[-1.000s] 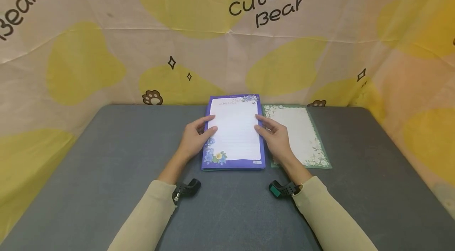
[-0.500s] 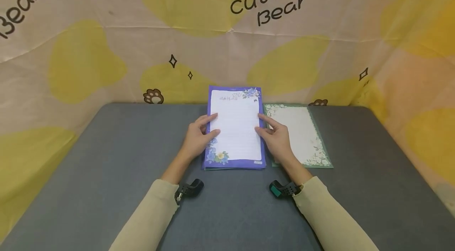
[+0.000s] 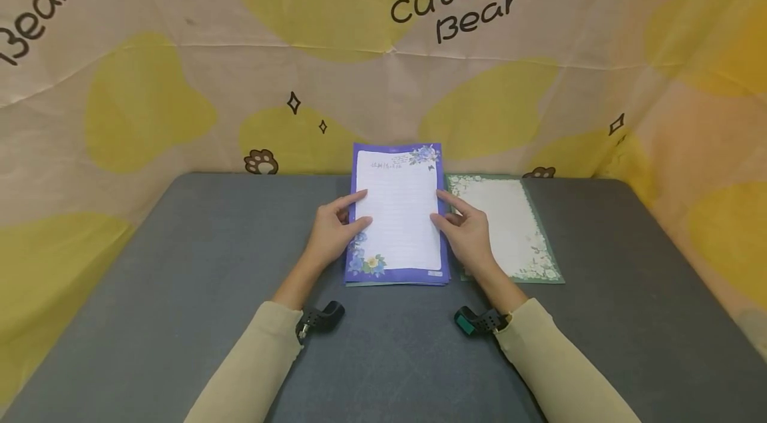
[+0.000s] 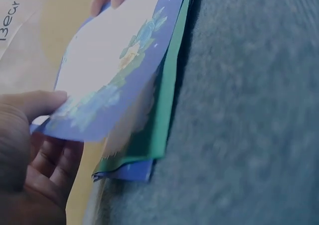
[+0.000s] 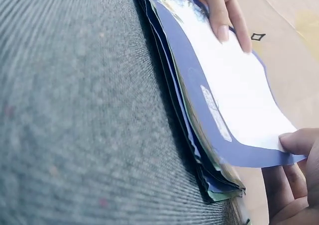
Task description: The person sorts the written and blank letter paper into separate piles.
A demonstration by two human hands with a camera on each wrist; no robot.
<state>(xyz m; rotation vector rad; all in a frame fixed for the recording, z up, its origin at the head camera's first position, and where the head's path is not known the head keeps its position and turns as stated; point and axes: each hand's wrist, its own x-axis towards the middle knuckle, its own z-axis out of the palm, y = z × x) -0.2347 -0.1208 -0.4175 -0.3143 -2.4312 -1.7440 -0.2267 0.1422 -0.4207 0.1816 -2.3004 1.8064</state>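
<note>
A purple-bordered sheet of letter paper point(image 3: 398, 223), lined and printed with blue flowers, is held between both hands at the back middle of the table. The left hand point(image 3: 331, 231) pinches its left edge, thumb on top and fingers beneath. On the opposite edge the right hand point(image 3: 469, 235) grips it in the same way. In both wrist views the sheet bows up off a pile of green sheets point(image 4: 168, 110) and purple sheets. Some handwriting shows near its top. The pile is mostly hidden under the raised sheet.
Right of the pile lies a green-bordered sheet point(image 3: 497, 216) with white flowers, partly behind the right hand. The dark grey table point(image 3: 383, 356) ends at a yellow-patterned cloth point(image 3: 383, 96) just behind the papers. Each wrist wears a black camera mount point(image 3: 323, 316).
Over the last second the far end of the purple sheet has risen, lifting away from the pile. Both hands keep their hold and have barely shifted.
</note>
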